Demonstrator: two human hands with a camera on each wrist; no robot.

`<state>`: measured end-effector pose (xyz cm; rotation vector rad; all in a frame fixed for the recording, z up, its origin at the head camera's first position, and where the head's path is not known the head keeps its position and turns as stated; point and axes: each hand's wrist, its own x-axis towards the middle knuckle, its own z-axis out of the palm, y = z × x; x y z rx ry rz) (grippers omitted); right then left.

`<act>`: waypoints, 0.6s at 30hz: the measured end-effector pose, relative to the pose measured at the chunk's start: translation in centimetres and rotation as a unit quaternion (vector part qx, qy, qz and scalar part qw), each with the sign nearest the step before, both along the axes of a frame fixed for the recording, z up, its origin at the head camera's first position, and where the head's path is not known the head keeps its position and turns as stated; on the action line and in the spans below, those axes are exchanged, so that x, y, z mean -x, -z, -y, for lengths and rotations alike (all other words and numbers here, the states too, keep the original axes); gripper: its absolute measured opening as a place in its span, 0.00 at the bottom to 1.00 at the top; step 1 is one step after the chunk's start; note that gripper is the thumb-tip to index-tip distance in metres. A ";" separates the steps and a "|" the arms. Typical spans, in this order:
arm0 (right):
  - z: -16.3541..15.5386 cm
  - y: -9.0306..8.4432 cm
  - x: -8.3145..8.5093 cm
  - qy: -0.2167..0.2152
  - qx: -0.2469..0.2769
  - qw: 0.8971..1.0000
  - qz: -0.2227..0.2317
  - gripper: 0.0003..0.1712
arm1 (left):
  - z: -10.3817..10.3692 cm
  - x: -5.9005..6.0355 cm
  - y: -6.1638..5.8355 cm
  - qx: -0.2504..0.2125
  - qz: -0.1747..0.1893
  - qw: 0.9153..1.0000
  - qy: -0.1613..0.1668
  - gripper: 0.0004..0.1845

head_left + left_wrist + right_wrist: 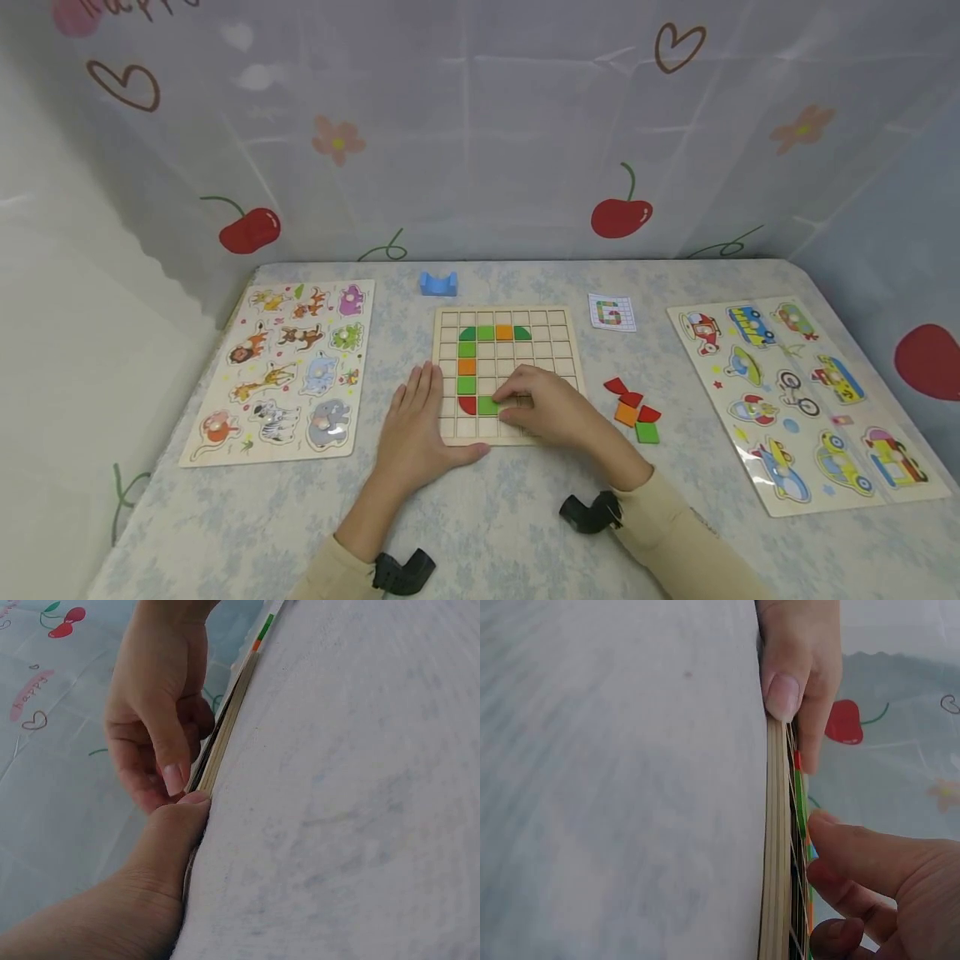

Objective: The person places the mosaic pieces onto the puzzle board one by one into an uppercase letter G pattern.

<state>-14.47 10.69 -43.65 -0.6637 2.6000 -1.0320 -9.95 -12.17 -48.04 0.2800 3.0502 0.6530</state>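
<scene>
Head view: A square, pale wooden grid board (pixel 555 387) lies at the centre of the frame on a pale worktop with a blue mottled pattern (pixel 517 500). Green, orange, red and dark green tiles form its upper row and left column. A bright green square tile (pixel 486 407) sits in the lower part of the board, just right of a red rounded tile (pixel 468 406). The left hand (pixel 416 437), fingers extended, rests along the board's left edge, its thumb by the lower edge. The right hand (pixel 551 404) has bent fingers at the green square's right side; whether it grips the tile cannot be told. Loose red, orange and green tiles (pixel 627 413) lie right of the board, below a small white printed card (pixel 612 313). A blue plastic stand (pixel 438 285) is above the board. A wooden animal puzzle (pixel 288 375) occupies the left, a wooden vehicle puzzle (pixel 802 404) the right.

Left wrist view: The left thumb touches the board's edge at centre; the right hand is just above it.

Right wrist view: The right fingers, bent, are beside the board's edge at lower right; the left thumb rests on that edge at upper centre.
</scene>
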 end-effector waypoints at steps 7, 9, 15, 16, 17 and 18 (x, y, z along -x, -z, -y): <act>-4.9 -0.5 -0.7 0.040 -0.006 0.999 0.000 0.14 | -0.1 0.0 -0.1 -0.007 0.009 1.000 -0.002 0.70; -6.6 -0.6 -0.9 0.049 -0.014 0.999 -0.009 0.13 | -0.1 0.0 -0.1 -0.010 0.011 1.000 -0.001 0.70; -11.3 -0.9 -1.4 0.079 -0.068 0.994 -0.031 0.14 | 0.0 0.1 0.0 -0.006 0.006 1.000 0.003 0.71; -11.9 -0.9 -1.6 0.084 -0.075 0.993 -0.031 0.14 | 0.0 0.1 0.0 -0.005 0.005 1.000 0.003 0.71; -12.5 -0.9 -1.7 0.089 -0.083 0.992 -0.033 0.14 | 0.0 0.1 0.1 -0.004 0.003 1.000 0.002 0.72; -12.9 -1.0 -1.8 0.094 -0.093 0.991 -0.033 0.14 | 0.0 0.1 0.1 -0.004 0.001 1.000 0.003 0.72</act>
